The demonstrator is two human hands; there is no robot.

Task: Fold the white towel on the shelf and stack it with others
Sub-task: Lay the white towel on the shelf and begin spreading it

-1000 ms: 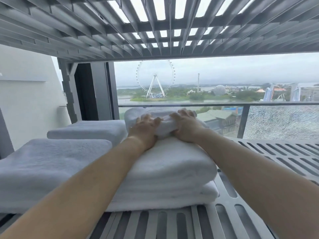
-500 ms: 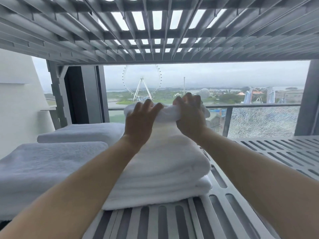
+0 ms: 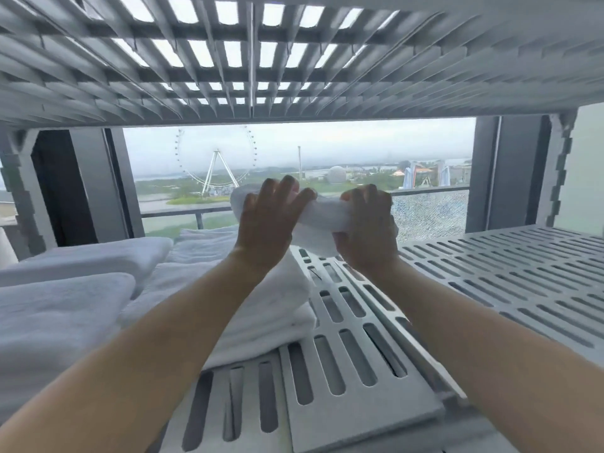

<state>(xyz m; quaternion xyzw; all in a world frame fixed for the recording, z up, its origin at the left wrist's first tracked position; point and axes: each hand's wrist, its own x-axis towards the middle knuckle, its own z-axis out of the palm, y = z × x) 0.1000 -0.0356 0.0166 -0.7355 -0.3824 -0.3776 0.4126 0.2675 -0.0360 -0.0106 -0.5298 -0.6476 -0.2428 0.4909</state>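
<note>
Both hands hold a bunched white towel up above the slotted grey shelf. My left hand grips its left part from behind, fingers curled over the top. My right hand clutches its right part, the cloth hanging down under the palm. Below and to the left lies a stack of folded white towels on the shelf. The lifted towel hangs clear of that stack, over its right edge.
Two more folded towel piles lie at the left. A slatted shelf hangs low overhead. Shelf posts stand at the back corners, with a window and balcony rail behind. Bare slotted shelf stretches to the right.
Both hands have lifted the white towel off the top of the folded stack and carried it up and to the right. The view has shifted right too.
</note>
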